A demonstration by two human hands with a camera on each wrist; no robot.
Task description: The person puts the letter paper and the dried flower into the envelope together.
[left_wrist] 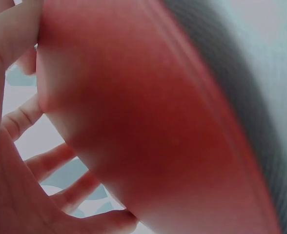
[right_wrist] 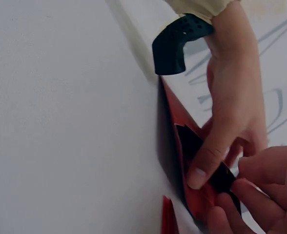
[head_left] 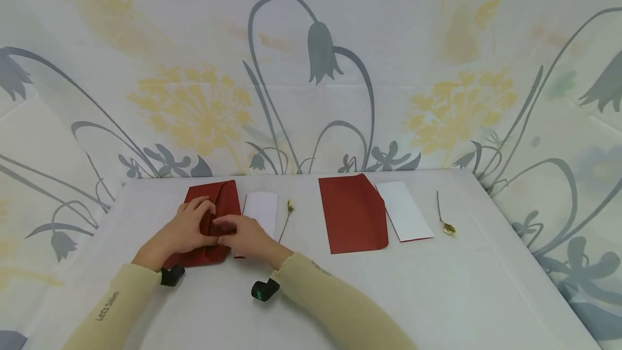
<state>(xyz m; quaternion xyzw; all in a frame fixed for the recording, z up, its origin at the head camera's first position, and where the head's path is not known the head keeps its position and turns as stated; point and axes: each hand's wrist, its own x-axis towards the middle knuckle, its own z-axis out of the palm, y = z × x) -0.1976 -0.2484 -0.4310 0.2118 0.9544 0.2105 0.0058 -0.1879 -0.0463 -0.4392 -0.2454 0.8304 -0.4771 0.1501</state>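
On the left of the table lies a red envelope, its flap side up. My left hand grips it; in the right wrist view the thumb presses inside the opening. My right hand pinches at the envelope's edge, its fingers close to the left hand's. Up close in the left wrist view, the red paper bows outward, and left fingers reach along its far edge. Partly covered by the right hand, a folded white card lies beside the envelope.
A dried flower lies right of that card. Farther right are a second red envelope, another white card with a red underside, and a second dried flower. A patterned cloth hangs behind the white table.
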